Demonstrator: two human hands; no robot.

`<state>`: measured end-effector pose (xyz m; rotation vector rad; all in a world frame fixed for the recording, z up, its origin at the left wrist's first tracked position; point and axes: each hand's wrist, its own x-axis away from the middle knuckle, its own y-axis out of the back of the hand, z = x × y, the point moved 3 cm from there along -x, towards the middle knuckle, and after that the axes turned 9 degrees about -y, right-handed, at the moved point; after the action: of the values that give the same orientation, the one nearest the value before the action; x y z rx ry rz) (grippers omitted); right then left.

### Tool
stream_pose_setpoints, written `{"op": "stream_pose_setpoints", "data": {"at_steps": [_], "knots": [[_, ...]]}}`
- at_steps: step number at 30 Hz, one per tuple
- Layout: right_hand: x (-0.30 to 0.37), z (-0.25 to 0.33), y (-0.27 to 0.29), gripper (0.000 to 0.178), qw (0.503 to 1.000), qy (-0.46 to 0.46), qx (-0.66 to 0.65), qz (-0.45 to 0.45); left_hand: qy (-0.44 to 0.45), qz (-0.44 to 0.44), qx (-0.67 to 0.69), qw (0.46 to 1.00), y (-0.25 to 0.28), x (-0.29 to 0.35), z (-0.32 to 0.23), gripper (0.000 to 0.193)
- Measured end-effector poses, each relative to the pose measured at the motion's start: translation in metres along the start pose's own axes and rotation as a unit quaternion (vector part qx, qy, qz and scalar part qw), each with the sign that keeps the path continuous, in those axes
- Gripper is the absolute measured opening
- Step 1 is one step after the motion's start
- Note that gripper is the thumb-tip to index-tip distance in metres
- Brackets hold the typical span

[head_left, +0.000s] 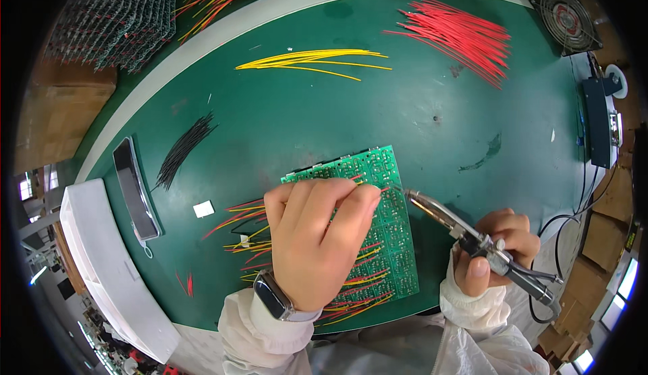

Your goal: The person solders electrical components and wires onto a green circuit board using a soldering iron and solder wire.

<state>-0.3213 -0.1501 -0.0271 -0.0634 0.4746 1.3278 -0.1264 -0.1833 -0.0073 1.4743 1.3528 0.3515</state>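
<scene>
1. Leftmost, smartphone [138, 193] on green table [304, 118], black wire bundle [184, 150] near it.
2. Left hand [314, 240], wristwatch [273, 298] on, above circuit board panel [398, 233]; fingers bunched together, undersides hidden, can't tell what's pinched.
3. Panel on table close to person; red and yellow wires [358, 306] across it.
4. Soldering iron [439, 214], tip near panel's upper right edge.
5. Right hand [516, 240] wrapped around iron's handle.
</scene>
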Motion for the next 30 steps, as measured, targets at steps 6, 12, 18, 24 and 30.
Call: {"op": "stream_pose_setpoints", "data": {"at_steps": [6, 12, 18, 24, 30], "knots": [[0.0026, -0.001, 0.0005, 0.046, 0.997, -0.03, -0.011, -0.067, 0.014, -0.01, -0.017, 1.0, -0.0025, -0.0002, 0.0022, 0.024], [0.0003, -0.0018, -0.0019, 0.046, 0.999, -0.015, -0.015, -0.046, 0.032, 0.016, -0.022, 0.999, -0.0018, -0.0049, 0.0017, 0.026], [-0.0002, -0.001, -0.0012, 0.046, 0.999, -0.016, -0.007, -0.03, 0.029, 0.011, -0.023, 0.999, -0.0027, -0.0057, 0.0014, 0.026], [-0.0019, 0.0025, -0.0042, 0.044, 0.999, -0.036, 0.023, 0.015, 0.026, 0.005, -0.027, 0.999, -0.0043, -0.0042, 0.0007, 0.026], [-0.0041, 0.0043, -0.0039, 0.042, 0.999, -0.024, 0.019, 0.022, 0.023, 0.002, -0.025, 0.999, -0.0019, -0.0054, -0.0027, 0.026]]}}
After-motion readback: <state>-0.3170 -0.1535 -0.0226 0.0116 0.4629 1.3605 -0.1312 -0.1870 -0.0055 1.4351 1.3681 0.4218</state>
